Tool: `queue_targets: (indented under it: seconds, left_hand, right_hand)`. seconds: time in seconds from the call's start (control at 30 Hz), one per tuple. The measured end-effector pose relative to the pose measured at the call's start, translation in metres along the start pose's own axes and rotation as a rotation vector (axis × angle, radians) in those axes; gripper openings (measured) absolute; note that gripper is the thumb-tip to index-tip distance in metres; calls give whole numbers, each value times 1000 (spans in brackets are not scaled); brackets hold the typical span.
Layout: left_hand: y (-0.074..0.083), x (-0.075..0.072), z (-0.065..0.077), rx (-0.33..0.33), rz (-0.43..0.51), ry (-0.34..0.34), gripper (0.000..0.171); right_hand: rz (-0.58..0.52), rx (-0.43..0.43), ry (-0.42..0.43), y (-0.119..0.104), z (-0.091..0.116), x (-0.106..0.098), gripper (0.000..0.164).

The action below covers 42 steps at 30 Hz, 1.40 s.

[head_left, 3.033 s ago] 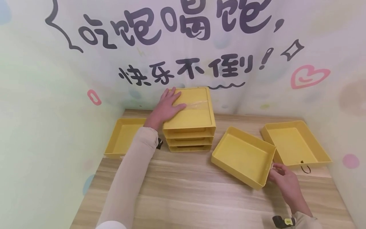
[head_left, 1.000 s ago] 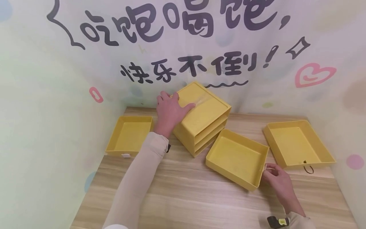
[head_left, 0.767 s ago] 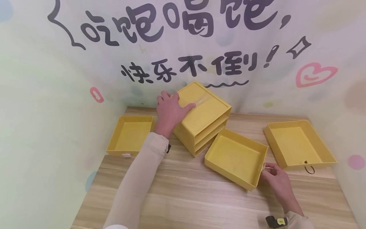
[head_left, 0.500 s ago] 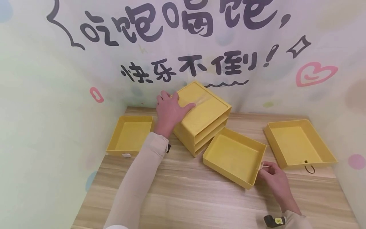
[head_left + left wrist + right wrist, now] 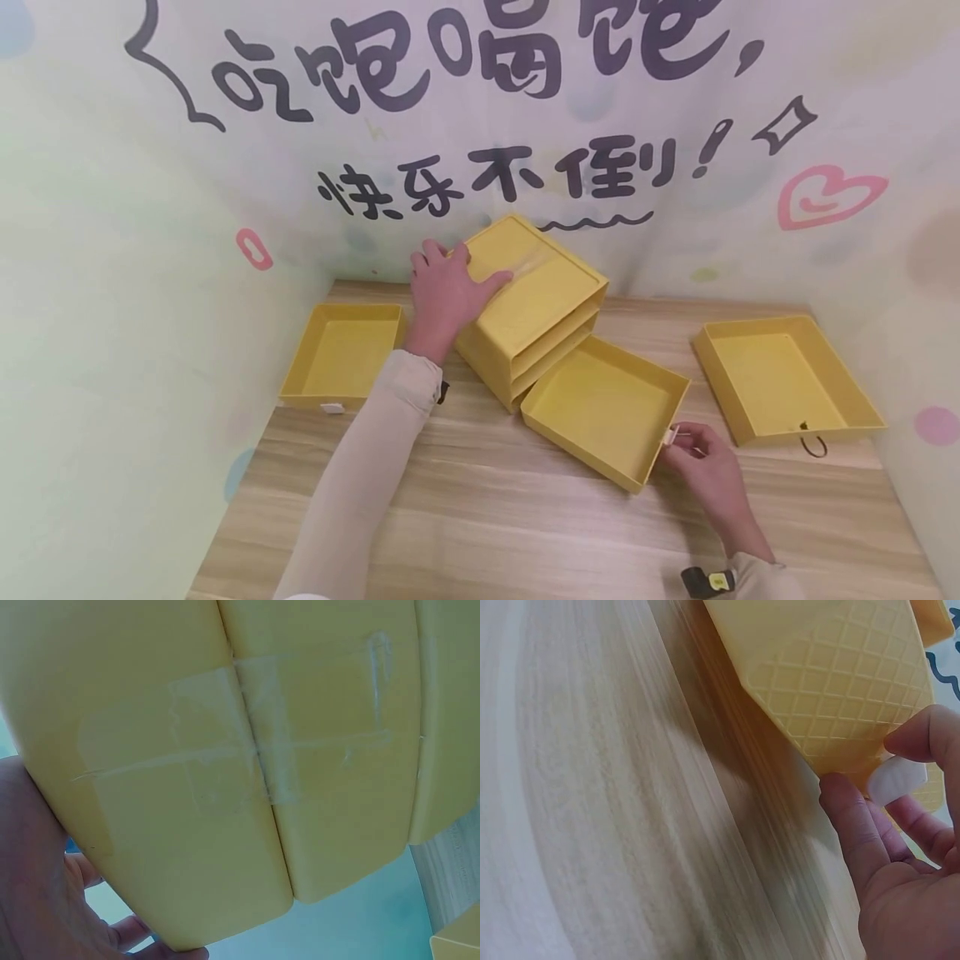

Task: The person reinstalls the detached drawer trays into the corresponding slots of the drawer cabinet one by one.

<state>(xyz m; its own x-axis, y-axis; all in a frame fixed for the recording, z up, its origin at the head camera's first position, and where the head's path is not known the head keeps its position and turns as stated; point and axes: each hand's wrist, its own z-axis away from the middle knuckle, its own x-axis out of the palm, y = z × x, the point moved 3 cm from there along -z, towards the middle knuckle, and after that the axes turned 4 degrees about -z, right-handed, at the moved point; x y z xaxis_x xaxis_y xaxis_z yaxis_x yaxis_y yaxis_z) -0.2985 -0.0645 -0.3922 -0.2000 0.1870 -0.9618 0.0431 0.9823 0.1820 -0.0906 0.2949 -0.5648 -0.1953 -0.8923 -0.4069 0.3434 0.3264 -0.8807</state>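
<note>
A yellow three-tier drawer cabinet [image 5: 540,283] stands at an angle, its open slots facing front right. My left hand [image 5: 448,292] holds its top left edge, thumb across the top and fingers over the far edge. Clear tape [image 5: 232,735] spans the cabinet's side in the left wrist view. My right hand [image 5: 705,471] pinches the white pull tab [image 5: 896,778] of a yellow drawer [image 5: 603,404] between thumb and fingers. The drawer's far left end is right at the cabinet's lowest slot. A waffle pattern covers the drawer front in the right wrist view.
One yellow drawer [image 5: 345,354] lies at the left, with a white tab on its front. Another yellow drawer [image 5: 783,375] lies at the right, a dark loop [image 5: 812,442] on its front. The wooden table [image 5: 525,533] meets a printed wall [image 5: 697,258] at the back.
The cabinet has turned from facing front to facing right under my left hand. My right hand has moved the drawer leftward, up to the cabinet's lowest slot.
</note>
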Motion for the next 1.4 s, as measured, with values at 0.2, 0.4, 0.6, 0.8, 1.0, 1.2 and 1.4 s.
queue_targets:
  seconds: [0.2, 0.4, 0.6, 0.8, 1.0, 1.2, 1.4]
  left_hand:
    - [0, 1, 2, 5, 16, 14, 79]
    - [0, 1, 1, 0, 39, 19, 78]
    - [0, 2, 0, 2, 41, 9, 79]
    - [0, 2, 1, 10, 44, 21, 79]
    - [-2, 4, 0, -8, 68, 7, 78]
    - [-3, 5, 1, -12, 69, 4, 77]
    - [-4, 6, 1, -13, 75, 8, 77]
  right_hand:
    - [-20, 12, -1, 1, 0, 6, 47]
    - [-38, 12, -3, 3, -1, 13, 47]
    - [-47, 24, 4, 1, 0, 20, 47]
    - [-32, 15, 9, -1, 0, 24, 47]
    - [-19, 30, 4, 4, -3, 27, 48]
    - [-43, 38, -14, 7, -4, 31, 50]
    - [-36, 50, -14, 6, -4, 34, 50]
